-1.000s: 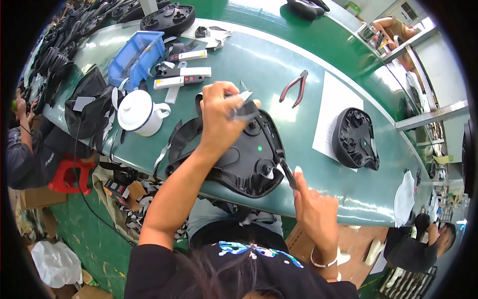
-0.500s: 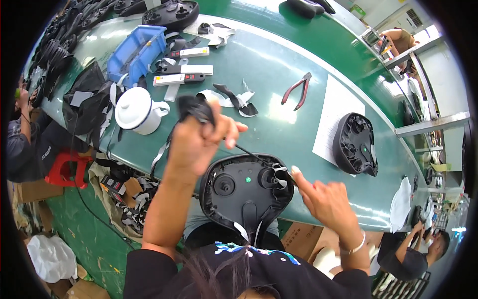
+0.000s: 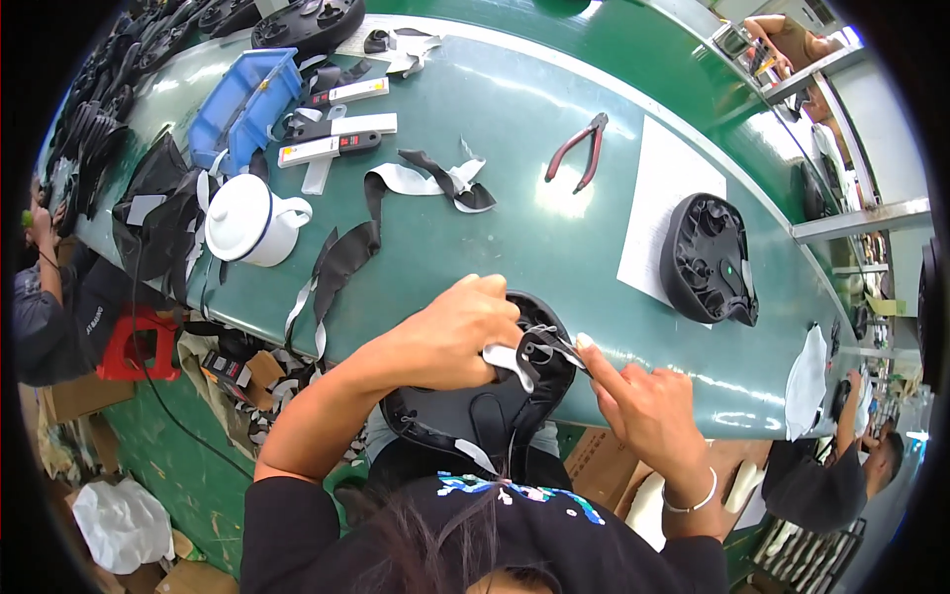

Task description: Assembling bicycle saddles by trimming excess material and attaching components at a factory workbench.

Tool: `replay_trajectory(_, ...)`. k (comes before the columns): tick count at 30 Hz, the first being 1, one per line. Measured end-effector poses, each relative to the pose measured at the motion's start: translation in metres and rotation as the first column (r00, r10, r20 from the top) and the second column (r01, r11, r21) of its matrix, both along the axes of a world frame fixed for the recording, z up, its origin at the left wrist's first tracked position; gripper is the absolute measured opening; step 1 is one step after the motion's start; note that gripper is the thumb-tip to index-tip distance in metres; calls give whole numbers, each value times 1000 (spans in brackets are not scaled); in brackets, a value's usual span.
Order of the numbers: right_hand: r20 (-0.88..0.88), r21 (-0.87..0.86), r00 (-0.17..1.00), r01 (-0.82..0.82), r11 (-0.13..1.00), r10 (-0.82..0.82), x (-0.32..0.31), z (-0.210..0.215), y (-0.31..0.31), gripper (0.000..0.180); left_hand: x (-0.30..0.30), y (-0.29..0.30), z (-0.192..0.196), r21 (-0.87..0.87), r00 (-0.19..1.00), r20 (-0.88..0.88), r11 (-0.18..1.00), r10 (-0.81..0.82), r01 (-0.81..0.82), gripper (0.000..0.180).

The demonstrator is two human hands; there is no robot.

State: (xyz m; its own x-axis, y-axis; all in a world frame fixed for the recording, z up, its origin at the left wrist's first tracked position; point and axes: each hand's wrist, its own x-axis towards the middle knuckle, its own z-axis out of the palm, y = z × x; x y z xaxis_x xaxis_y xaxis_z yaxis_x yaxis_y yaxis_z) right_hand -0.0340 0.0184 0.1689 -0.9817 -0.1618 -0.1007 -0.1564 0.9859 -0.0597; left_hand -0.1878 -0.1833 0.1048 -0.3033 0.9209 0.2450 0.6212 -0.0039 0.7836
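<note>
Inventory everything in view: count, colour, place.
Worked shell: one, black, between hands
Held strip: one, black/white, left fist
Loose strips: several, black/white, table
Pliers: one, red, beyond hands
Second shell: one, black, table right
Paper: one, white, partly under second shell
Mug: one, white, table left
Bin: one, blue, beyond mug
Flat tools: about three, black/white, by bin
Piled parts: many, black, upper left
Table: one, green, centre
Stool: one, red, left floor
Bag: one, white, floor
Coworkers: three, dark or brown tops, both sides
Left hand: one, black sleeve, over worked shell
Right hand: one, black sleeve, shell's right rim
</note>
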Motion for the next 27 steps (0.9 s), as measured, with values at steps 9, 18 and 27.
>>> replay_trajectory(9,17,22,997,-75,997,74,-15,2,-3,49,-4,-6,-4,-6,906,414,996,86,-92,6)
replay_trajectory(18,73,-112,950,310,944,-303,60,-19,-44,54,-44,-5,39,634,502,763,622,-407,-459,28)
replay_trajectory(27,395,-594,774,626,505,-494,125,-55,-64,52,-19,3,41,660,597,716,70,-362,-748,35)
